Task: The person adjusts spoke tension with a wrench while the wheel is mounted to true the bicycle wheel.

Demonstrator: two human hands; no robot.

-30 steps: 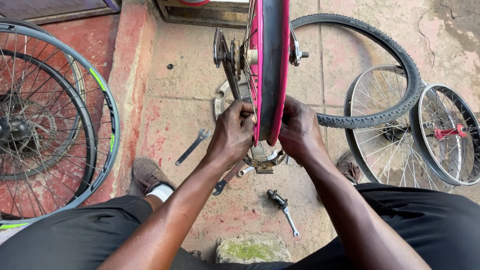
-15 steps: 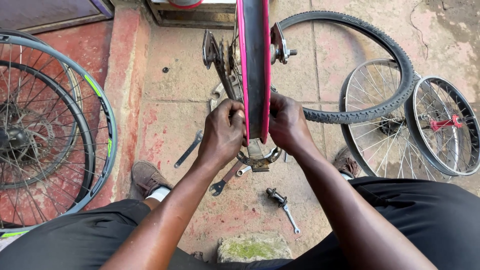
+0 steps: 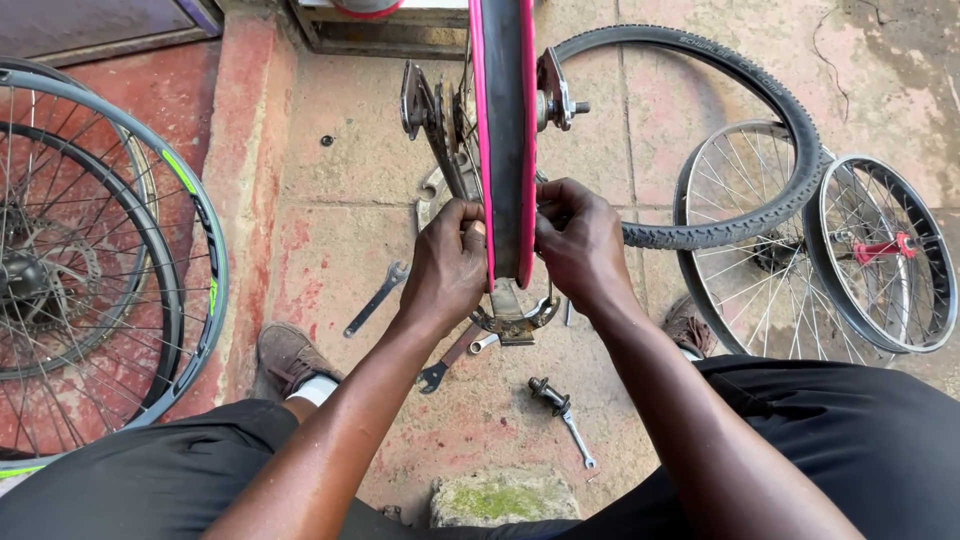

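A bicycle wheel with a black tyre and pink rim (image 3: 505,140) stands upright in an upturned frame, edge-on to me. My left hand (image 3: 447,265) grips the tyre and rim from the left side. My right hand (image 3: 577,243) grips it from the right, fingers curled onto the rim. Below my hands sit the chainring and crank (image 3: 512,312). The rear dropout with its axle nut (image 3: 560,98) shows at the top right of the wheel, and the gear cogs (image 3: 432,110) at the top left.
Large spoked wheels (image 3: 95,260) lean at the left. A loose black tyre (image 3: 740,130) and two small spoked wheels (image 3: 860,260) lie at the right. Spanners (image 3: 376,298) and a small tool (image 3: 562,412) lie on the concrete floor. A mossy stone (image 3: 495,498) sits between my knees.
Both hands have slid up the wheel, from near the chainring to higher on the tyre and rim. The view has shifted a little to the right.
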